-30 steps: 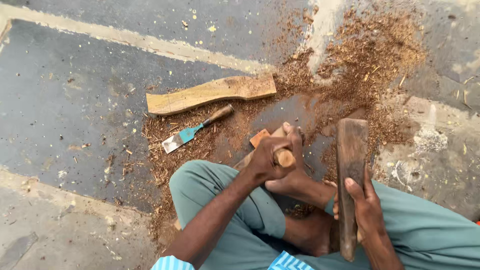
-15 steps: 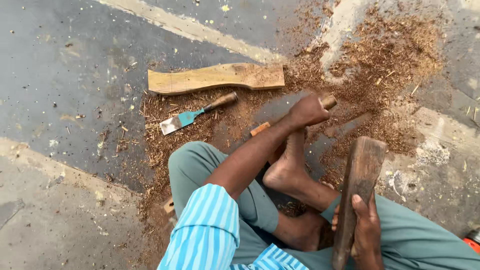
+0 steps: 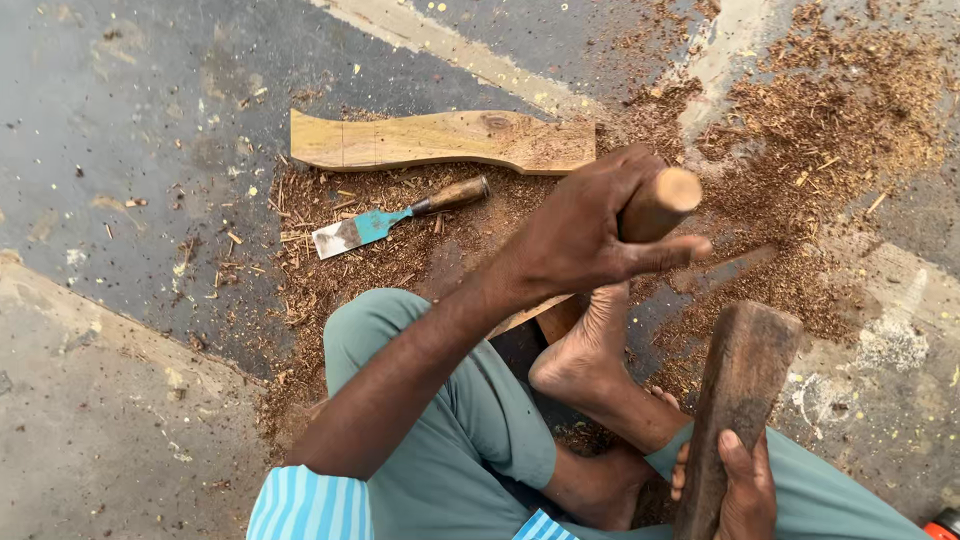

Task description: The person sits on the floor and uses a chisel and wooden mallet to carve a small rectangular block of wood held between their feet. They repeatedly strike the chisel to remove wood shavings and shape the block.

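So from my feed, looking straight down: my left hand [image 3: 585, 235] is wrapped around a round wooden handle [image 3: 655, 203], fingers curled tight on it with the thumb pointing right. Only the butt end of that handle shows past the fist; I can't tell what's on the other end because the hand hides it. My right hand [image 3: 735, 490] sits at the bottom edge of the view, fingers closed on the lower end of a thick dark wooden mallet block [image 3: 740, 400], which stands nearly upright and tilts a bit to the right.

Between the 2 hands is a bare foot [image 3: 585, 350], sole turned up a little, pressing on a flat piece of wood [image 3: 545, 312] that's mostly covered by my forearm and the foot. Legs are in grey-green trousers [image 3: 440, 400], and a striped blue sleeve [image 3: 310, 505] pokes in at the bottom.

Farther out on the ground, well clear of both hands, there's a long shaped wooden plank [image 3: 440, 140] lying flat, and just below it a chisel [image 3: 400, 218] with a brown handle and teal-painted blade, blade pointing left. Both lie in reddish sawdust and shavings [image 3: 830, 100] that spread thick to the upper right. The ground itself is dark pavement [image 3: 120, 150] with a pale concrete strip [image 3: 90, 430] at lower left.
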